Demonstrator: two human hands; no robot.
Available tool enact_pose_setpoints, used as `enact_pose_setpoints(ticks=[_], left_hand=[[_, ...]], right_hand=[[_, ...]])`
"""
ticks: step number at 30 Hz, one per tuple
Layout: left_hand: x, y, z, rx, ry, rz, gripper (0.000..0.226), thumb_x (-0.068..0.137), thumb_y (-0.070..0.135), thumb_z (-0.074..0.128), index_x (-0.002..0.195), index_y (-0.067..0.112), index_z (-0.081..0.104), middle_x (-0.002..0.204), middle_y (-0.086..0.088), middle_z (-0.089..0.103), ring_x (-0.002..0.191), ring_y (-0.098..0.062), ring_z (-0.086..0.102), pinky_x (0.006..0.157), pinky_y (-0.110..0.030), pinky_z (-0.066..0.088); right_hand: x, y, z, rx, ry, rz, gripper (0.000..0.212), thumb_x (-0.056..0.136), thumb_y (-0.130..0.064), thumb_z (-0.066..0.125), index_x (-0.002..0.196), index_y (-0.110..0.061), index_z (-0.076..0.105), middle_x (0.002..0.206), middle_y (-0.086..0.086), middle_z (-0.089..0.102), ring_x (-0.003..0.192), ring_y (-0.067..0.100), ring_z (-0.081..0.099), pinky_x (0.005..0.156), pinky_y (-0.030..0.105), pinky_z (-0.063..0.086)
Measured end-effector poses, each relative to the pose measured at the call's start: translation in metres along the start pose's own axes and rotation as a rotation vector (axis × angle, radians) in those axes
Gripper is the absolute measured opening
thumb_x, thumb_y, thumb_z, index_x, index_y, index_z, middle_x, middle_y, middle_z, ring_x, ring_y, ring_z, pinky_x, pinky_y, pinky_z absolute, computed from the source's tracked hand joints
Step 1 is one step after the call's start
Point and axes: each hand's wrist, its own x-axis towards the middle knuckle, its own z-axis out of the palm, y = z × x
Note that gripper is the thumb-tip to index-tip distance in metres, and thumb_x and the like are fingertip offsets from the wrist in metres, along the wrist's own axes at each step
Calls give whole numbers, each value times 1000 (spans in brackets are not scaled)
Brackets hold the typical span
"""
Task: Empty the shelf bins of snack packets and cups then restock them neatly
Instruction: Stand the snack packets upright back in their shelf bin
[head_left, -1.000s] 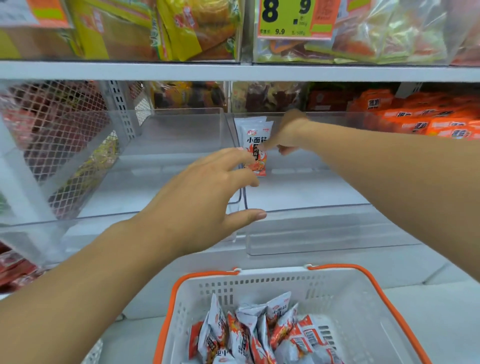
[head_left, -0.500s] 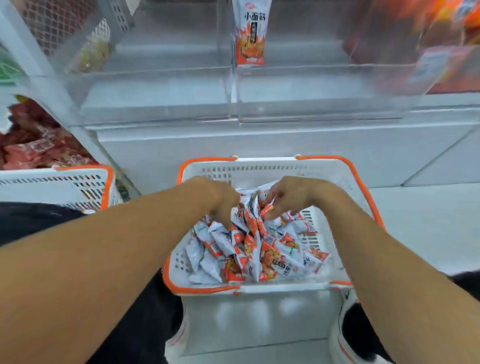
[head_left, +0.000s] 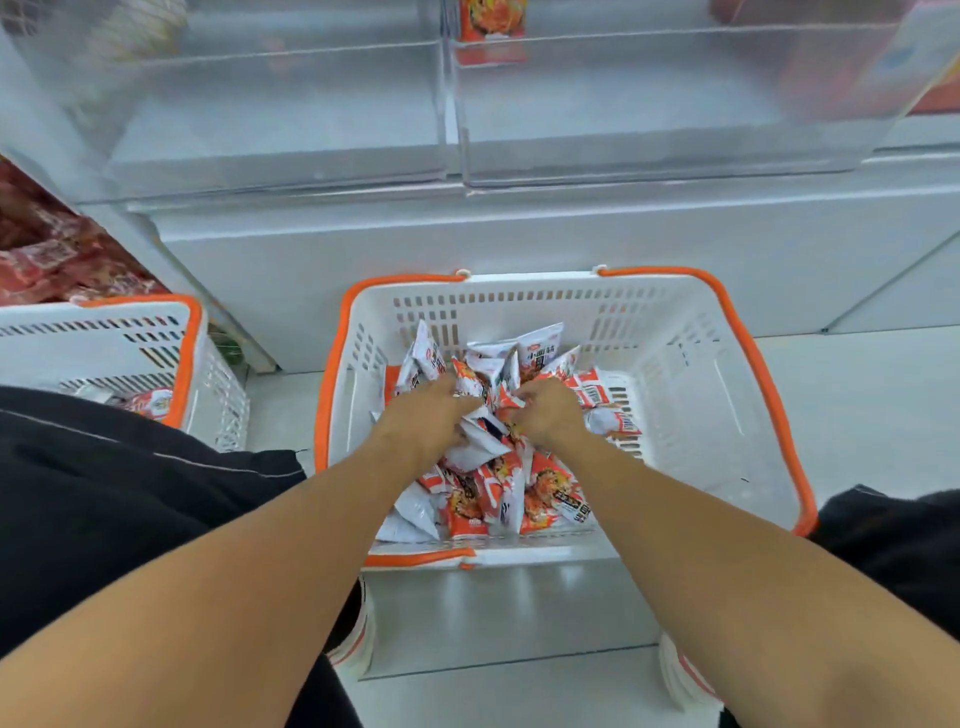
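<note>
Head view. Both hands are down in the white, orange-rimmed basket (head_left: 727, 415) at centre frame. The left hand (head_left: 423, 421) and right hand (head_left: 550, 410) sit close together on top of the pile of snack packets (head_left: 519, 499), fingers curled into it; each appears to grip packets, though exactly which ones is hidden under the knuckles.

The two clear shelf bins run across the top of the frame. The left bin (head_left: 275, 104) looks bare; the right bin (head_left: 665, 104) holds one upright packet (head_left: 491, 21) at its left wall.

A second basket (head_left: 104, 332) stands at left.

Judgement: the restocking step is in hand. To do it well, gather a small bundle, align the printed faces one way, and grip firmly since the foil looks slippery.
</note>
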Motion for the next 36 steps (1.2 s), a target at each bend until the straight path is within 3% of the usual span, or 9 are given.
enact_pose_setpoints(ticks=[2,5,10,15,19,22,25,29,36], left_hand=[[1,6,-4,0,47,80,49,95,34,62,142,26,52,146,-5,38,133,-27,37,101,-41,43],[1,11,-4,-218,48,118,34,97,33,58,128,19,67,149,-3,43,137,-23,38,105,-34,37],[2,26,-43,-823,379,-146,25,96,24,61,93,2,73,94,-13,71,91,-30,64,76,-31,46],[-9,40,-131,-1102,28,-278,14,97,18,51,106,11,60,90,-17,66,71,-27,65,58,-31,51],[-44,64,-182,-1148,-122,-238,18,102,16,49,113,5,58,89,-13,65,65,-22,63,44,-29,54],[-68,77,-204,-1285,-102,-253,18,102,18,50,109,6,61,85,-12,67,61,-22,63,45,-31,56],[-78,85,-229,-1615,-68,-269,17,103,17,47,98,8,61,70,-8,67,55,-18,63,47,-34,56],[-73,92,-264,-1934,-9,-210,25,102,17,42,111,3,60,105,-18,68,86,-32,69,72,-49,59],[-78,76,-299,-2123,-31,67,80,86,74,43,119,5,65,113,-21,70,100,-36,70,91,-52,54]], right_hand=[[4,3,-21,165,-67,120,32,88,-16,75,118,-4,70,119,16,68,93,28,64,87,37,52],[-1,9,-57,533,-160,305,38,90,-12,72,127,-11,65,107,16,69,84,26,66,83,40,57],[-16,4,-114,643,-96,270,3,93,-10,65,95,-11,65,90,13,64,70,22,61,60,33,57],[-49,-39,-184,544,-237,118,11,89,2,59,100,-3,59,88,19,62,65,25,71,63,37,62],[-93,-83,-251,203,-301,-38,47,90,7,55,124,-25,54,83,14,63,61,23,69,60,35,61],[-132,-102,-287,262,-129,-262,34,92,8,55,113,-16,67,94,11,63,74,19,70,65,34,62],[-160,-107,-296,130,386,-731,31,86,3,64,100,-24,70,100,-9,68,86,3,66,73,18,55],[-157,-122,-293,-223,763,-1211,30,79,12,66,100,-8,74,103,-6,60,91,-2,55,83,13,45],[-141,-125,-281,-103,577,-1250,92,71,28,60,149,-17,42,122,-2,63,118,13,60,101,27,49]])
